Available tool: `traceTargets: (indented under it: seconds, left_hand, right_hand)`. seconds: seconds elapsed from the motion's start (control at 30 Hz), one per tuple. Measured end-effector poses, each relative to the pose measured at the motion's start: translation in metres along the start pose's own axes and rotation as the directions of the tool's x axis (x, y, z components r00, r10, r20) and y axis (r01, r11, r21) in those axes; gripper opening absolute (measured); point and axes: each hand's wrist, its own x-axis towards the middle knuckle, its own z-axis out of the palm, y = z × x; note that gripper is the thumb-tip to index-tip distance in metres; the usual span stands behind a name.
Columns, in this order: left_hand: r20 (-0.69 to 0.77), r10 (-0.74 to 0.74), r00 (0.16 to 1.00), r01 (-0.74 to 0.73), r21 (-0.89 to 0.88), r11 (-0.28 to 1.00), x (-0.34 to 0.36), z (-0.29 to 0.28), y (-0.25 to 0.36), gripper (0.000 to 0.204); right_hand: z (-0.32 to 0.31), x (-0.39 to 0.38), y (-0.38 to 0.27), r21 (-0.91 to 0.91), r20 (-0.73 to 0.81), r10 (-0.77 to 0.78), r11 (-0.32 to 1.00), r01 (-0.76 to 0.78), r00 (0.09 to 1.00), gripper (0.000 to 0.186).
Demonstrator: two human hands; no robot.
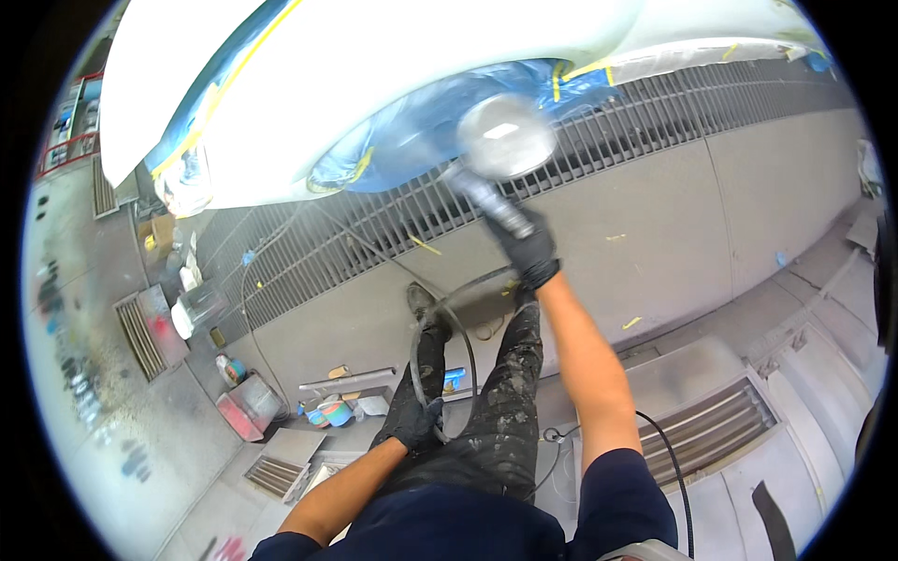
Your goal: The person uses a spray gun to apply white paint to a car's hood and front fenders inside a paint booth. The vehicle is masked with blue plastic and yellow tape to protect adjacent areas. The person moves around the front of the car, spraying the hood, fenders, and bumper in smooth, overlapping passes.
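My right hand, in a black glove, is closed round the handle of a silver spray gun. The gun is motion-blurred, with a pale round cup on it, in front of a white curved panel edged with blue plastic sheeting and yellow tape. My left hand, also gloved, grips a dark air hose by my left thigh. The hose loops in front of my legs. Whether the gun touches the panel I cannot tell.
A floor grate runs under the panel, beside concrete. At left lie a cardboard box, a plastic container and a red-and-grey bin. Several tubs sit behind my legs, near vent grilles. Cords cross the floor.
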Motion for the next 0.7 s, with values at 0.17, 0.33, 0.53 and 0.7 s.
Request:
traceTargets:
  seconds: [0.17,0.33,0.53,0.7]
  left_hand:
    - [-0.026,0.085,0.996,-0.083,0.087,0.993,0.019,0.009,0.068,0.034]
    - [-0.124,0.08,0.989,-0.094,-0.118,0.989,0.056,0.005,0.032,0.024]
    - [-0.412,-0.036,0.911,0.007,-0.071,0.997,0.055,-0.038,-0.007,0.022]
    - [-0.347,-0.006,0.938,0.103,0.261,0.96,0.049,-0.068,-0.042,0.035]
  right_hand:
    - [-0.156,0.071,-0.001,0.181,-0.465,0.09,0.983,-0.005,0.881,0.026]
    - [-0.244,0.119,0.062,-0.012,-0.799,-0.049,0.998,0.066,0.599,0.032]
    - [-0.088,0.064,0.058,0.324,-0.572,0.196,0.946,0.0,0.796,0.016]
    - [0.081,0.016,0.069,0.078,-0.121,-0.232,0.967,0.242,0.965,0.028]
